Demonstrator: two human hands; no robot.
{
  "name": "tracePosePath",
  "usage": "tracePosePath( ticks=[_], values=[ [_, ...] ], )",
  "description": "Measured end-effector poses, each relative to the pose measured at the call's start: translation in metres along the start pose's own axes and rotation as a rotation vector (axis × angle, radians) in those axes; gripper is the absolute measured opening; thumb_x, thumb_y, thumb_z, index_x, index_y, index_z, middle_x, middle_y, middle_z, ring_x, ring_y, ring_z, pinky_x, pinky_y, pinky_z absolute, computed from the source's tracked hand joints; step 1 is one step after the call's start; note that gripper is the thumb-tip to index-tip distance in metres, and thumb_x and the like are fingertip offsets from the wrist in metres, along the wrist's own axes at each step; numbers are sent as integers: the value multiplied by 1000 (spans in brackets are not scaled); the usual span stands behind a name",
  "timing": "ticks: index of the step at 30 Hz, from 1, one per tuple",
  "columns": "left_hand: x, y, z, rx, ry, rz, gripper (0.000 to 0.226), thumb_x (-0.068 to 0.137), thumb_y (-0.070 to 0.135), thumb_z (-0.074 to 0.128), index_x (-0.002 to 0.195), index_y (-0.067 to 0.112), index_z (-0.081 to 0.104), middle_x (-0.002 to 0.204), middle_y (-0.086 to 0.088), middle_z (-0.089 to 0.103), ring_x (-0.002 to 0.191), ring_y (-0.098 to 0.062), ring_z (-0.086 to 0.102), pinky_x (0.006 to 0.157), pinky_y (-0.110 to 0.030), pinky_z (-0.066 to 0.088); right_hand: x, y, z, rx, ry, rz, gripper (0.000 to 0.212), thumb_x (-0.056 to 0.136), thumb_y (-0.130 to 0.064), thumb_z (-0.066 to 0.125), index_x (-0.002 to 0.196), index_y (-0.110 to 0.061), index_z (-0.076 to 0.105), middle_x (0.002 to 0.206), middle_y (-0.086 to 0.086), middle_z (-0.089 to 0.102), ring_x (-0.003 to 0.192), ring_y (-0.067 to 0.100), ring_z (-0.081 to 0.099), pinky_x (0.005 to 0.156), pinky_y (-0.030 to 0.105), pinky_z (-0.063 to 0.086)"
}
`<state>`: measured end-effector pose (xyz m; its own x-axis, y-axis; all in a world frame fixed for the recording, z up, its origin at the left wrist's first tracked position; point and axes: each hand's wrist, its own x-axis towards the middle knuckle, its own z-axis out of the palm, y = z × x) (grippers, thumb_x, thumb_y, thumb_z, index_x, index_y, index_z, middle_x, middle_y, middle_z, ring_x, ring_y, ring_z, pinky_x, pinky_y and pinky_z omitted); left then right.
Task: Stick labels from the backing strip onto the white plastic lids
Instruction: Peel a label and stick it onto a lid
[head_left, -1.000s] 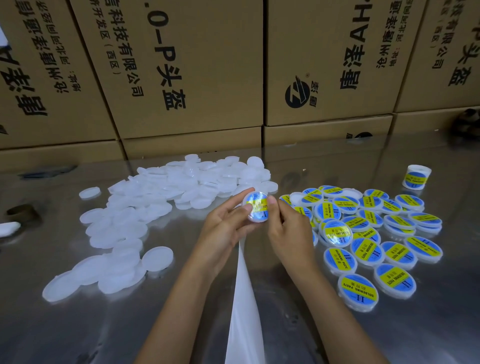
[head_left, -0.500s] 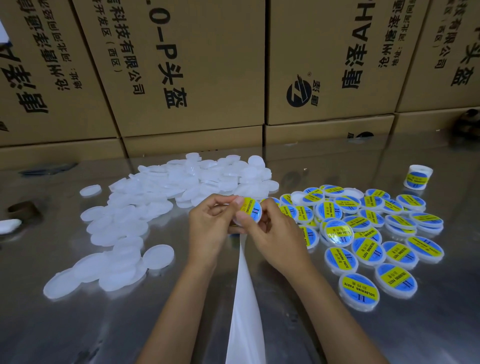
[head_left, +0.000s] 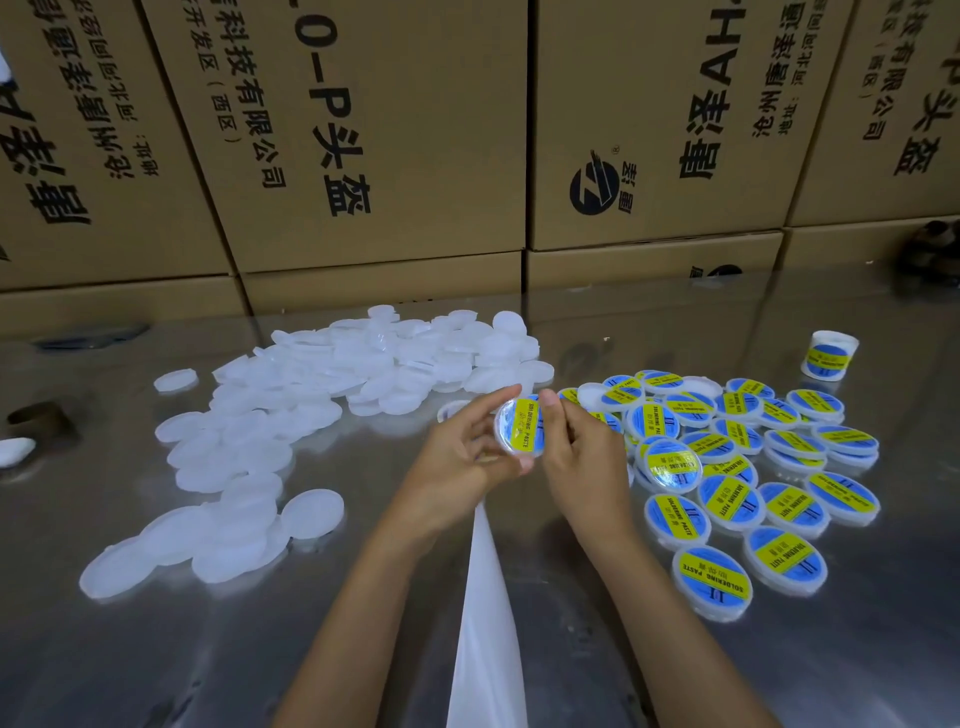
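Both hands hold one lid (head_left: 519, 432) above the middle of the desk (head_left: 779, 649). The left hand (head_left: 457, 457) grips its left rim with curled fingers; the right hand (head_left: 584, 457) pinches its right edge. A blue-and-yellow label (head_left: 525, 428) covers its face. The backing strip (head_left: 485, 623) hangs below the hands. Bare lids (head_left: 322, 395) lie left, labelled lids (head_left: 753, 467) right, boxes (head_left: 415, 130) far behind.

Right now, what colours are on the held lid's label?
Blue label with a yellow band and dark lettering; head view.
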<state>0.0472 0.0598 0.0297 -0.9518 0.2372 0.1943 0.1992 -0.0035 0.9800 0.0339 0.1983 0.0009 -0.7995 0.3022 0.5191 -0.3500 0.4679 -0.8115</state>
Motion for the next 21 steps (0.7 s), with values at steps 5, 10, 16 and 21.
tracePosePath(
  ticks=[5,10,16,21],
  values=[
    [0,4,-2,-96,173,28,32,80,-5,78,107,7,65,82,-11,76,69,-22,73,59,-28,59,-4,-7,7,198,-77,5,39,104,-32,47,66,-28,50,57,-15,48,58,3,44,56,16,34],
    [1,4,-8,-99,360,47,11,91,13,72,91,4,65,75,-13,76,61,-22,72,52,-27,57,-11,-4,9,70,-270,-30,52,88,-71,43,76,-21,49,62,-11,52,59,9,47,59,34,41],
    [3,3,-8,-119,381,12,14,96,16,66,93,4,70,74,-6,76,65,-15,72,53,-24,57,-15,-4,13,-205,-209,-105,45,80,-80,42,72,-36,38,67,-20,55,61,5,51,49,26,31],
    [2,2,-7,-133,200,22,20,102,7,52,109,11,70,103,-11,73,83,-22,75,67,-35,63,-8,-1,8,-147,-98,-85,47,98,-51,48,61,-24,41,50,-5,45,51,15,40,51,33,30]
  ],
)
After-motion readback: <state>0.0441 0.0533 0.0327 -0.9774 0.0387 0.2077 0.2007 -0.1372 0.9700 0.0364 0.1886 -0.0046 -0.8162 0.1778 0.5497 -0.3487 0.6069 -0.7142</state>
